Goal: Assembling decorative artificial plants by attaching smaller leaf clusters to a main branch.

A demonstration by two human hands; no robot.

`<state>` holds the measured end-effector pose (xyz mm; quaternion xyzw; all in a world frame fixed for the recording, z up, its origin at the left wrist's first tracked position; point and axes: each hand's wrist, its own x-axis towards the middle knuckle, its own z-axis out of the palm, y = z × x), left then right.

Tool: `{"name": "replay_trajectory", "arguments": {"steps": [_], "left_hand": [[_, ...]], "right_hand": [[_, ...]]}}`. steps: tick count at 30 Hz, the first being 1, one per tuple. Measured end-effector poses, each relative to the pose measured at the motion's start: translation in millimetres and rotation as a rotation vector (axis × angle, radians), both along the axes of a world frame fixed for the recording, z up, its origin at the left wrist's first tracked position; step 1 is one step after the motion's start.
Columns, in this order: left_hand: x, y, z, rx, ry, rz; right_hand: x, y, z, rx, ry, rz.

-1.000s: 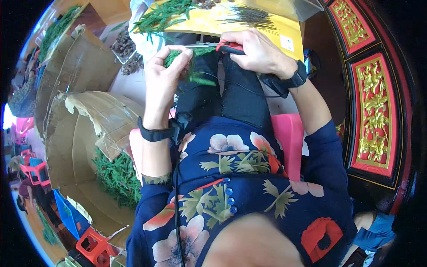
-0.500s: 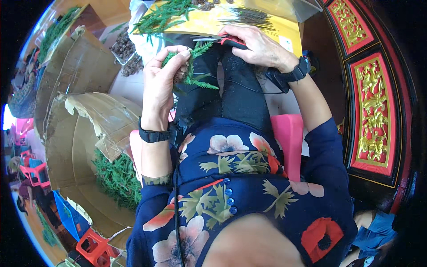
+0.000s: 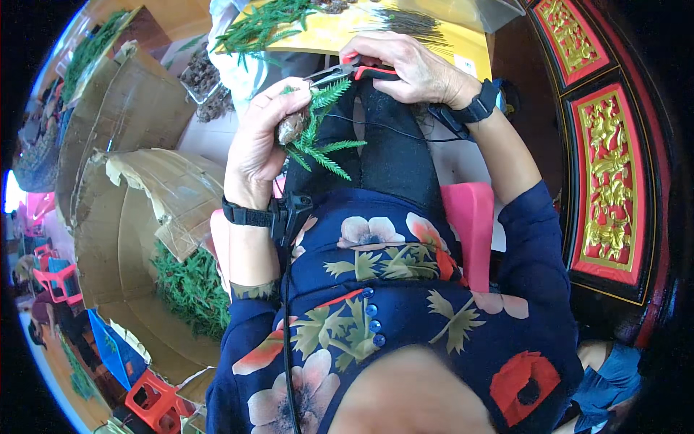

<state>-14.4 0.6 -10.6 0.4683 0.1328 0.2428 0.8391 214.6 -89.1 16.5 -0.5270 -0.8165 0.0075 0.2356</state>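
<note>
My left hand (image 3: 254, 134) pinches a green fir-like sprig (image 3: 322, 137) together with a brownish pine cone (image 3: 290, 128), in front of my lap. The sprig's fronds hang down and to the right. In my right hand (image 3: 412, 69) is a pair of pliers (image 3: 336, 72) with red and black handles. The metal jaws point left and meet the top of the sprig beside my left fingertips. Whether the jaws grip anything there is too small to tell.
On the yellow tabletop (image 3: 463, 47) ahead lie green sprigs (image 3: 267, 27), pine cones (image 3: 332, 6) and thin dark wires (image 3: 412, 23). A torn cardboard box (image 3: 108, 224) at my left holds more greenery (image 3: 189, 293). A cable (image 3: 390, 130) crosses my lap.
The pliers have moved left and their jaws now reach the sprig's top by my left fingers. My left hand has turned, showing more of the pine cone and lowering the fronds.
</note>
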Motion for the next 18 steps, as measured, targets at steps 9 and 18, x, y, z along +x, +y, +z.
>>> {"name": "replay_trajectory", "arguments": {"steps": [9, 18], "left_hand": [[-4, 7, -12, -0.110, -0.097, -0.200], [6, -1, -2, 0.342, 0.182, 0.315]], "right_hand": [[-2, 0, 6, 0.064, 0.028, 0.046], [-8, -8, 4, -0.116, -0.011, -0.225]]}}
